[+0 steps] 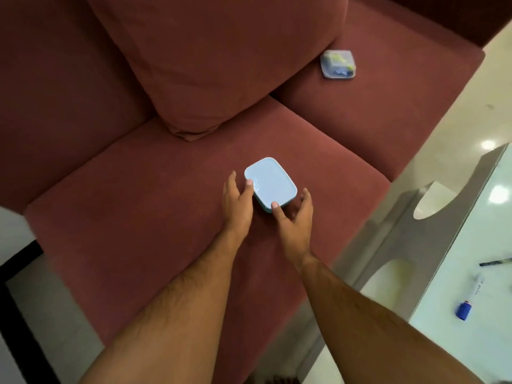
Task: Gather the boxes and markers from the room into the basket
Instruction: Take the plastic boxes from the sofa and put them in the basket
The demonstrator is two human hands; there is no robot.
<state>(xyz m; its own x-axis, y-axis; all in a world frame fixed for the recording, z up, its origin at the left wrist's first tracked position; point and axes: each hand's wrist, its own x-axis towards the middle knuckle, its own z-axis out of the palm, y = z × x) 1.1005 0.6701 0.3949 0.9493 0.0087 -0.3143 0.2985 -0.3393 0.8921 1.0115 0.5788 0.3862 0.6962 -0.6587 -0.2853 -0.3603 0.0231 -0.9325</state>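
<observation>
A light blue lidded box (270,184) lies flat on the near seat of a dark red sofa (138,217). My left hand (237,200) is at its left side with the thumb tip on the lid. My right hand (293,217) is at its near right corner, thumb tip on the lid and fingers spread beside the right edge. A clear box with green and blue contents (338,64) sits on the far seat. A white marker with a blue cap (469,299) and a dark pen (496,262) lie on the glass table (471,342). No basket is in view.
A large red cushion (216,59) leans against the sofa back behind the blue box. The glass table stands close to the sofa's right side, with pale glossy floor (443,120) between them.
</observation>
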